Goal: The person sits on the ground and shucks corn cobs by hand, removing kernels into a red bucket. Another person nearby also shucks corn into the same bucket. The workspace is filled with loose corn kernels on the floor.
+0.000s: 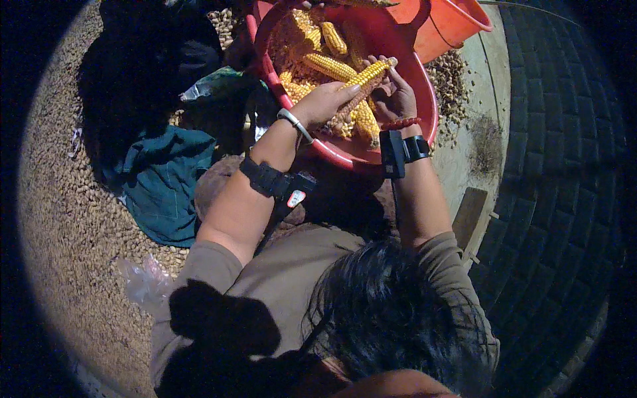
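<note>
My left hand [323, 103] grips the lower end of a yellow ear of corn [369, 74], its thumb lying along the ear. Around the upper end close the thumb and fingers of my right hand [399, 99]. Rows of kernels cover the ear's upper side, while its underside shows bare reddish-brown cob. Both hands are over a red plastic basin [343, 161]. Inside it lie several more ears, among them one whole ear [328, 66] beyond my left hand and another ear [367, 124] beneath my hands, with loose kernels [297, 90] around them.
An orange bucket [448, 30] tilts beside the basin. Fingertips of another person [312, 5] show at the top edge. Teal cloth [169, 184] and a clear plastic bag [144, 281] lie on apparent unshelled peanuts [89, 239]. A wooden block [470, 214] sits by the dark tiles [552, 164].
</note>
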A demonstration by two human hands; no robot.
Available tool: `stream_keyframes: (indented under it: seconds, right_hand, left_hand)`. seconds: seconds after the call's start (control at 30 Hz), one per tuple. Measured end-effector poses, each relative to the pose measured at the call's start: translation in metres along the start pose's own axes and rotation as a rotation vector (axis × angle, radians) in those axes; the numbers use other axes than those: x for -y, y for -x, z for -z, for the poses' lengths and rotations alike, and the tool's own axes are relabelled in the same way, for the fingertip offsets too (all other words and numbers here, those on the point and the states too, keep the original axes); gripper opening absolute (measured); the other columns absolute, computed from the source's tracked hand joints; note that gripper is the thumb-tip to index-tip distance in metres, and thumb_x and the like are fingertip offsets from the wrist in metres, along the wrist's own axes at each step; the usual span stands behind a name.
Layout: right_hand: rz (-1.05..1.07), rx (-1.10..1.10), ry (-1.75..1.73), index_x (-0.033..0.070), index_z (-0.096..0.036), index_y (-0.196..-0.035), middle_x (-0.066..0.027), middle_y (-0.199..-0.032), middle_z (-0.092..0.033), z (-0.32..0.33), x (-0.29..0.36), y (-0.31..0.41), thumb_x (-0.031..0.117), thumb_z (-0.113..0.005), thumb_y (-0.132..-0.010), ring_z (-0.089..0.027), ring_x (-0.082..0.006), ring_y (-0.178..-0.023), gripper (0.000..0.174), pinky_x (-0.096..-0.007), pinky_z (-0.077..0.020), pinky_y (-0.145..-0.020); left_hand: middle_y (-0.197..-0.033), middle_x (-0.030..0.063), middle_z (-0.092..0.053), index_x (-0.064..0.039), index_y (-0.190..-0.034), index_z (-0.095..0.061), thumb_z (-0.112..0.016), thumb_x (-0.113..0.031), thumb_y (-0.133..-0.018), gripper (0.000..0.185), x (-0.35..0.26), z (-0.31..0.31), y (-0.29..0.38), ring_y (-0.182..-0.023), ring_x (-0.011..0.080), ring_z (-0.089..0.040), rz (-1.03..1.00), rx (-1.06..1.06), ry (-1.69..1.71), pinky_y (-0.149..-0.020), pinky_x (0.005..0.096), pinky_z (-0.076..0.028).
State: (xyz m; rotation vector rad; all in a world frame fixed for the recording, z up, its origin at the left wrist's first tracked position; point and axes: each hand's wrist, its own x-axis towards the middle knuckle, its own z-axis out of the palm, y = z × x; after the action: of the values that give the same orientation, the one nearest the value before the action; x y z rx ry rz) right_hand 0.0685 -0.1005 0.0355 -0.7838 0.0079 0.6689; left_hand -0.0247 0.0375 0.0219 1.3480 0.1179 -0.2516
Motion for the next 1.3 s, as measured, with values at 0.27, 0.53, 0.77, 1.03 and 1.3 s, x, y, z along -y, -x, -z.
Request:
stream_keyframes:
  seconds: [0.27, 0.53, 0.77, 1.03, 1.3]
  right_hand:
    - [0.070, 0.018, -0.027, 0.001, -0.039, -0.112, -0.0151, -0.109, -0.048, -0.001, 0.005, 0.003, 0.022, -0.046, -0.082, -0.046, -0.0267, -0.102, 0.038, -0.0371, -0.0357, -0.089]
    - [0.108, -0.066, 0.040, -0.002, -0.039, -0.108, -0.0130, -0.098, -0.051, 0.007, 0.004, -0.004, 0.017, -0.045, -0.084, -0.050, -0.0236, -0.092, 0.032, -0.0277, -0.0429, -0.076]
    - [0.059, -0.218, -0.007, 0.004, -0.046, -0.095, -0.0085, -0.089, -0.054, 0.012, -0.002, -0.003, 0.016, -0.048, -0.082, -0.053, -0.0195, -0.088, 0.018, -0.0298, -0.0445, -0.077]
    - [0.055, -0.260, -0.073, 0.005, -0.049, -0.091, -0.0071, -0.082, -0.054, 0.010, -0.003, -0.001, 0.016, -0.049, -0.081, -0.054, -0.0200, -0.080, 0.015, -0.0319, -0.0447, -0.075]
    - [0.045, -0.304, -0.188, -0.002, -0.047, -0.090, -0.0132, -0.083, -0.054, 0.012, -0.006, -0.006, 0.021, -0.046, -0.083, -0.055, -0.0243, -0.077, 0.024, -0.0338, -0.0466, -0.074]
  left_hand:
    - [-0.070, 0.0027, -0.053, 0.000, -0.096, -0.049, -0.044, -0.032, -0.084, 0.034, 0.000, -0.001, 0.008, -0.054, 0.0065, -0.048, -0.101, 0.034, 0.128, -0.047, 0.0200, -0.040]
    - [-0.081, 0.0069, -0.054, 0.001, -0.103, -0.048, -0.045, -0.036, -0.082, 0.042, -0.002, 0.000, 0.003, -0.073, 0.0128, -0.051, -0.129, 0.042, -0.244, -0.065, 0.0257, -0.042]
    - [-0.098, 0.0183, -0.052, 0.000, -0.107, -0.045, -0.046, -0.034, -0.081, 0.043, -0.005, -0.014, 0.013, -0.091, 0.0283, -0.051, -0.205, -0.113, -0.474, -0.080, 0.0321, -0.039]
    - [-0.099, 0.0205, -0.052, 0.001, -0.108, -0.044, -0.047, -0.031, -0.080, 0.043, -0.008, -0.015, 0.014, -0.094, 0.0306, -0.051, -0.193, -0.065, -0.499, -0.081, 0.0326, -0.039]
    - [-0.096, 0.0211, -0.053, 0.002, -0.108, -0.043, -0.048, -0.032, -0.080, 0.045, -0.007, -0.015, 0.014, -0.092, 0.0306, -0.052, -0.192, -0.094, -0.478, -0.079, 0.0324, -0.040]
